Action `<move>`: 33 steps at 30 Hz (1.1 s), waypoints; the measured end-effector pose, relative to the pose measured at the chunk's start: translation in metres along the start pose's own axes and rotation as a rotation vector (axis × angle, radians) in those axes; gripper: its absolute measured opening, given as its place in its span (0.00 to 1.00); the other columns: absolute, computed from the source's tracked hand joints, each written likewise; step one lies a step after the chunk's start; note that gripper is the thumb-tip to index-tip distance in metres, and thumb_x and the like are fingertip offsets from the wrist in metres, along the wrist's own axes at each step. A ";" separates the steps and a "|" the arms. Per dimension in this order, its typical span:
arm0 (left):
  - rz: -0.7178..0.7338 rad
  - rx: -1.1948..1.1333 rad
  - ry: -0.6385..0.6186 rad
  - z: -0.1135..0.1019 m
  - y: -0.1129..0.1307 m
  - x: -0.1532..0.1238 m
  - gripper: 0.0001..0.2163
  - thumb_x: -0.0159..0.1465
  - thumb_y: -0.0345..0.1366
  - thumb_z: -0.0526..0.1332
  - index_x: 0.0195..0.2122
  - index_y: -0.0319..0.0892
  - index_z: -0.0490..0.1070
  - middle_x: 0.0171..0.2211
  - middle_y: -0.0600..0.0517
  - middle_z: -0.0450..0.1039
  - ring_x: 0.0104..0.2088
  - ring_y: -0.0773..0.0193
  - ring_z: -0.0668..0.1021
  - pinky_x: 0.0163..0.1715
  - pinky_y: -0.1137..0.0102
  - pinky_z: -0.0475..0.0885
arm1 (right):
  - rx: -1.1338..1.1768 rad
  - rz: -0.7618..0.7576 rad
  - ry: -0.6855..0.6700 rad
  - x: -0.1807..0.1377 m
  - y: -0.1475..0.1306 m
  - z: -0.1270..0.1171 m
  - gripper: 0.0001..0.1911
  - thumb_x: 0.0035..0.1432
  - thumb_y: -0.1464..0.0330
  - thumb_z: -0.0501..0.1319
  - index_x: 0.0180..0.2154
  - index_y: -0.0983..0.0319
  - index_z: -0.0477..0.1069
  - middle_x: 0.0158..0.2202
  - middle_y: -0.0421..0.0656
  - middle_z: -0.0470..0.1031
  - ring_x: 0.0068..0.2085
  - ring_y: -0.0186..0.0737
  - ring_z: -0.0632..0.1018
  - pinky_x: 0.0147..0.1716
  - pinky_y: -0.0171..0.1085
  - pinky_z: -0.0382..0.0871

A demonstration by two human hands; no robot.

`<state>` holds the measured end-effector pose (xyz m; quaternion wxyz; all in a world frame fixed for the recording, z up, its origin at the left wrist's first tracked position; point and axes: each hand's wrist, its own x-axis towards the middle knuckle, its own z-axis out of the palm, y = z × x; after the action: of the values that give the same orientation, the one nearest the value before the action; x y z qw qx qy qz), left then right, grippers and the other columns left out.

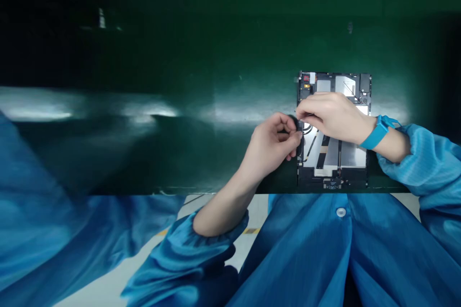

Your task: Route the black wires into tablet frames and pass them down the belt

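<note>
An opened tablet lies on the green table near its front edge, its silver plates, dark flat cables and small circuit parts exposed. My left hand is at the tablet's left edge, with thumb and fingers pinched together. My right hand reaches across the tablet from the right, its fingertips closed over the same left edge, close to the left fingertips. Thin black cable loops curve just below the right fingers. A small dark piece shows between the two hands; whatever the fingers grip is too small to make out.
The glossy green table stretches far to the left and back, with bright reflections. A blue wristband circles my right wrist. At the left, another person's blue garment comes up to the table's front edge.
</note>
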<state>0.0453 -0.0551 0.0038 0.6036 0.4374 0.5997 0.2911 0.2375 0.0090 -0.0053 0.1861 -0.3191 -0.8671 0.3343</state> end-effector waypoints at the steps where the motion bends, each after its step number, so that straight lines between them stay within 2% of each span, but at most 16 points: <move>1: 0.018 0.002 0.001 0.000 -0.001 0.000 0.11 0.55 0.31 0.68 0.33 0.44 0.65 0.22 0.61 0.68 0.15 0.73 0.72 0.14 0.77 0.68 | -0.002 0.000 0.001 0.000 0.000 0.000 0.11 0.68 0.78 0.56 0.40 0.61 0.76 0.38 0.43 0.78 0.40 0.40 0.76 0.41 0.39 0.63; 8: -0.003 0.007 -0.024 -0.001 0.000 0.005 0.12 0.57 0.29 0.67 0.31 0.45 0.62 0.18 0.63 0.66 0.14 0.72 0.71 0.14 0.78 0.66 | -0.022 -0.029 0.021 0.003 0.004 0.003 0.12 0.66 0.79 0.55 0.39 0.62 0.75 0.36 0.42 0.75 0.39 0.40 0.73 0.41 0.39 0.62; 11: -0.051 0.016 -0.083 -0.005 0.003 0.013 0.13 0.56 0.26 0.66 0.31 0.46 0.60 0.16 0.64 0.64 0.12 0.72 0.69 0.12 0.79 0.63 | -0.055 -0.037 0.065 0.007 0.008 0.004 0.13 0.66 0.79 0.54 0.39 0.62 0.75 0.36 0.44 0.75 0.42 0.43 0.73 0.44 0.41 0.63; 15: -0.085 0.064 -0.167 -0.010 0.011 0.026 0.14 0.56 0.25 0.67 0.32 0.45 0.61 0.14 0.65 0.63 0.11 0.73 0.66 0.10 0.79 0.59 | -0.067 -0.045 0.054 0.013 0.015 0.005 0.12 0.66 0.78 0.54 0.39 0.62 0.75 0.37 0.45 0.75 0.42 0.44 0.73 0.45 0.42 0.65; 23: -0.022 0.121 -0.146 -0.009 0.020 0.033 0.13 0.58 0.24 0.65 0.33 0.45 0.61 0.16 0.64 0.64 0.12 0.73 0.67 0.11 0.79 0.61 | -0.009 -0.115 0.158 0.013 0.024 0.010 0.11 0.64 0.78 0.55 0.40 0.63 0.74 0.37 0.45 0.75 0.41 0.44 0.73 0.45 0.43 0.67; 28: -0.009 0.191 -0.148 -0.009 0.017 0.036 0.13 0.61 0.25 0.62 0.35 0.48 0.58 0.12 0.66 0.62 0.10 0.72 0.64 0.11 0.79 0.58 | -0.002 -0.103 0.152 0.013 0.025 0.009 0.11 0.64 0.79 0.55 0.40 0.62 0.74 0.37 0.45 0.75 0.41 0.44 0.73 0.45 0.42 0.67; 33: -0.023 0.212 -0.132 -0.008 0.018 0.039 0.13 0.60 0.24 0.61 0.35 0.48 0.56 0.12 0.66 0.62 0.10 0.72 0.65 0.11 0.80 0.57 | -0.001 -0.067 0.134 0.014 0.023 0.009 0.11 0.65 0.78 0.54 0.40 0.62 0.73 0.38 0.44 0.75 0.41 0.44 0.73 0.46 0.42 0.67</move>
<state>0.0453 -0.0115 0.0017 0.5955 0.5100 0.5910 0.1895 0.2325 0.0273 -0.0265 0.2544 -0.3118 -0.8631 0.3052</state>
